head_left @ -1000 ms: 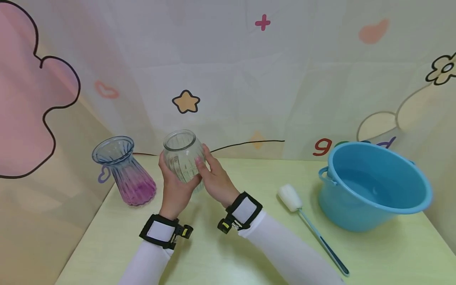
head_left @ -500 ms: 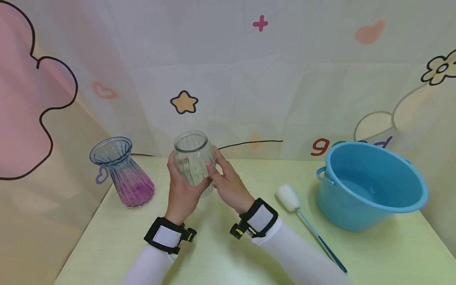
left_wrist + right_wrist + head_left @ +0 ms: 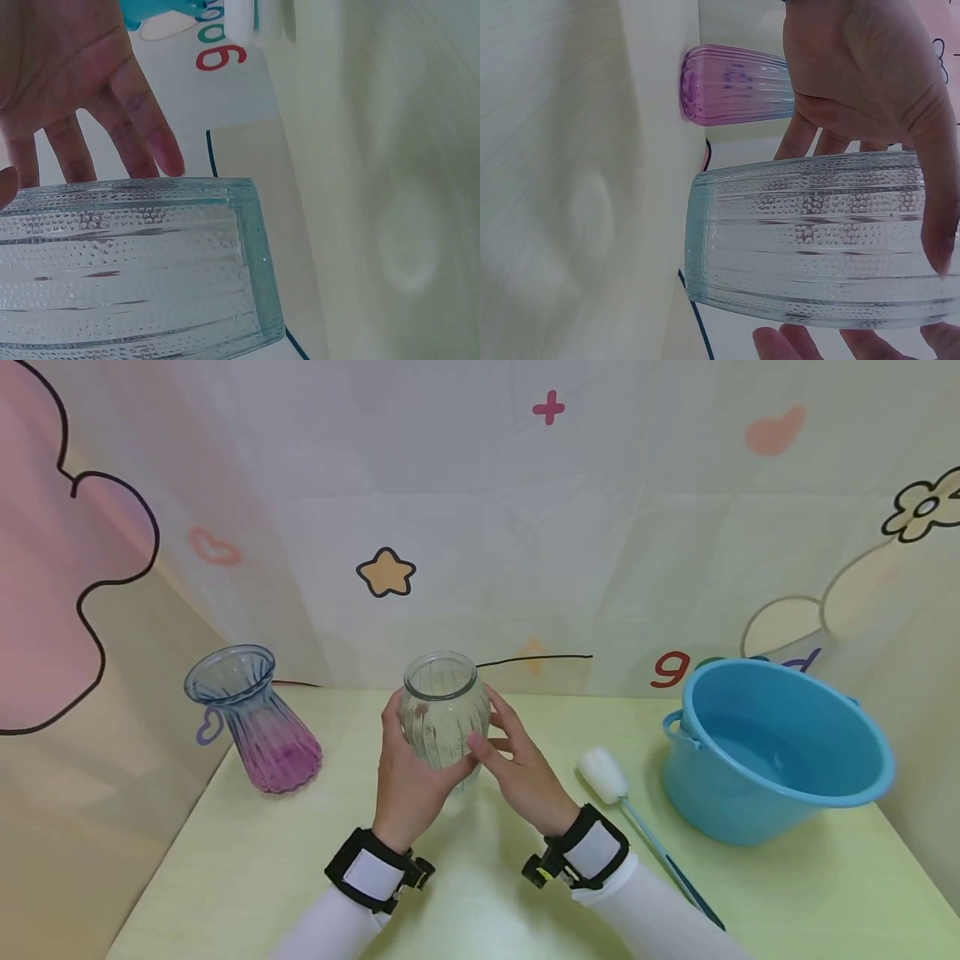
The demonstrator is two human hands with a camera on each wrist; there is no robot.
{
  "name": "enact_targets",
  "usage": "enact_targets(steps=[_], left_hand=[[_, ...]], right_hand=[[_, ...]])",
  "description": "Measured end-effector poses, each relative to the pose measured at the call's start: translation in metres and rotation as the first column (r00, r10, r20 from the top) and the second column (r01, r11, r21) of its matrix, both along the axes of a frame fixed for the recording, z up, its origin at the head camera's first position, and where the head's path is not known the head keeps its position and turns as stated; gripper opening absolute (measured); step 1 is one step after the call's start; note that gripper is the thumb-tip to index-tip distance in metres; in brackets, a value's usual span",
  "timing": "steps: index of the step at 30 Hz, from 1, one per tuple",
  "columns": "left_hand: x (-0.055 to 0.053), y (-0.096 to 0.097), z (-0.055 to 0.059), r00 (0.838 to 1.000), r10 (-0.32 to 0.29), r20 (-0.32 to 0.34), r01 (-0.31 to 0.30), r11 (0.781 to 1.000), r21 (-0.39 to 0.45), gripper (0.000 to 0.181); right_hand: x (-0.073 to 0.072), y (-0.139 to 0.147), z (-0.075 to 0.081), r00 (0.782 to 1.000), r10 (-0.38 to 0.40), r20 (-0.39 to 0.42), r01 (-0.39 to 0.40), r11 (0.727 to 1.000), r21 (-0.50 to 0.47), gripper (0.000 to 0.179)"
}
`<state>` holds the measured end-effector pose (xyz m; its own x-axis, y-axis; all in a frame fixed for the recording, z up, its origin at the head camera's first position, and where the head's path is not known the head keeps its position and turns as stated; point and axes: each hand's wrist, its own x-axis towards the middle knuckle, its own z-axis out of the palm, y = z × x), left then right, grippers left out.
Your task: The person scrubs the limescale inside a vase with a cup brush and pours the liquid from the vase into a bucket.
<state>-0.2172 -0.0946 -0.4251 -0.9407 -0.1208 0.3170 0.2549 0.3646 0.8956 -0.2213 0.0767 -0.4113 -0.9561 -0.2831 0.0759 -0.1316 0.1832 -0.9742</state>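
Note:
A clear ribbed glass jar (image 3: 442,731) is held upright between both hands in the head view, its mouth facing up. My left hand (image 3: 408,777) grips its left side, with the thumb across the front. On the other side my right hand (image 3: 528,781) holds the jar with the thumb at the front and fingers behind. The left wrist view shows the right hand's fingertips (image 3: 169,154) against the jar's wall, with the thick base close over the tabletop (image 3: 375,187). Dotted texture runs along the glass (image 3: 810,225) in the right wrist view.
A blue-to-pink glass vase (image 3: 273,735) stands at the left. Right of the hands lies a sponge-headed bottle brush (image 3: 602,774) with a long handle. Beyond it sits a blue bucket (image 3: 738,810) holding what looks like water. A printed curtain (image 3: 480,543) hangs behind the table.
Both hands have carried the glass jar to the right and slightly lower and nearer. Its tilt has lessened. The vase, brush and bucket stay put while the view shifts slightly.

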Motion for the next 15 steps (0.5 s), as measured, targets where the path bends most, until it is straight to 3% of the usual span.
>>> enact_targets(steps=[6, 15], left_hand=[[0.007, 0.01, -0.005, 1.0, -0.017, 0.026, 0.017, 1.0, -0.005, 0.114], [0.023, 0.025, -0.011, 0.997, -0.082, -0.003, 0.082, 0.996, -0.033, 0.113]], right_hand=[[0.008, 0.011, -0.006, 1.0, 0.025, -0.005, -0.025, 0.999, -0.021, 0.07], [0.025, 0.038, -0.01, 0.997, 0.065, -0.052, -0.065, 0.998, 0.001, 0.075]])
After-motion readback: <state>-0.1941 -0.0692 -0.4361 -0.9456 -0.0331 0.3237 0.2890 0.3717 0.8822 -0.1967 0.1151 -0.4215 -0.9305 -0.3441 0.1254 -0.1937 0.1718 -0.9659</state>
